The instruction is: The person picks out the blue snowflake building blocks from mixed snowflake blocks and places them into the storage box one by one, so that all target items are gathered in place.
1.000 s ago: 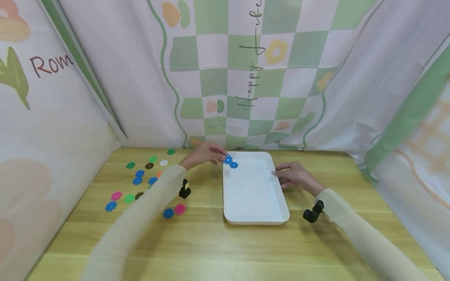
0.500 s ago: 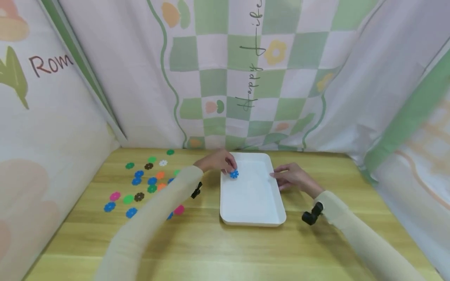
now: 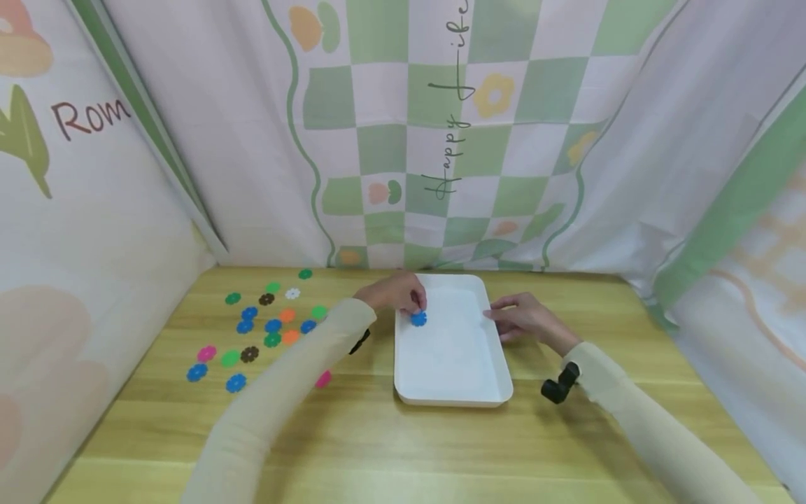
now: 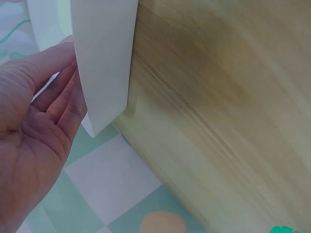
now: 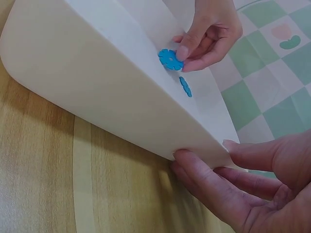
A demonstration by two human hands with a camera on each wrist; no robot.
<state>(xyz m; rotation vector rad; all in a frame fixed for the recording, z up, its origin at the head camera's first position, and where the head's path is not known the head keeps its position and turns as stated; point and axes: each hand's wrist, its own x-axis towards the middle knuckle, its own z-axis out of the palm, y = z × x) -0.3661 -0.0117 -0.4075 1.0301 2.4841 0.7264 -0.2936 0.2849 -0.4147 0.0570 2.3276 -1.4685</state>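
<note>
My left hand (image 3: pixel 399 292) reaches over the left side of the white tray (image 3: pixel 453 357). In the right wrist view it pinches a blue notched plastic disc (image 5: pixel 169 59) between thumb and fingers, inside the tray. Close below that one is a second blue disc (image 5: pixel 185 87), seen nearly edge-on. My right hand (image 3: pixel 525 318) grips the tray's right wall, thumb at the rim and fingers against the outside. From the left wrist, the tray's outer wall (image 4: pixel 104 63) hides the left fingertips and the disc.
Several loose notched discs lie on the left of the wooden table (image 3: pixel 378 455), among them a pink disc (image 3: pixel 206 353), a white disc (image 3: pixel 292 293) and a brown disc (image 3: pixel 250 354). The left sleeve (image 3: pixel 283 392) covers part of that area. A checked curtain (image 3: pixel 441 154) hangs behind the table.
My left hand has moved right and down from the tray's far left edge, bringing the blue discs into it. The tray has shifted slightly left. The right hand keeps its hold.
</note>
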